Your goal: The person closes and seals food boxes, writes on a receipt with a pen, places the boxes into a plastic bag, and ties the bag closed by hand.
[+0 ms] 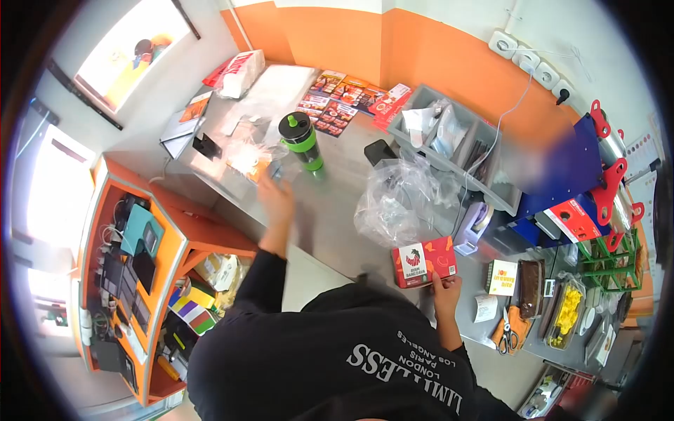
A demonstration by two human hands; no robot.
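Note:
My left hand (275,200) reaches over the left part of the steel table, its fingers blurred near a bright clear plastic wrap (247,156). Whether it holds anything is hard to make out. My right hand (446,291) grips the lower right edge of a red box (424,262) with a white label, at the table's front edge. Between the hands, farther back, a black and green bottle (302,142) stands upright. A crumpled clear plastic bag (398,203) lies just behind the red box.
A grey divided bin (460,140) stands at the back, with a phone (380,151) beside it. To the right are a tape dispenser (474,228), scissors (507,335) and a tray of yellow pieces (566,316). An orange shelf (203,228) adjoins the left.

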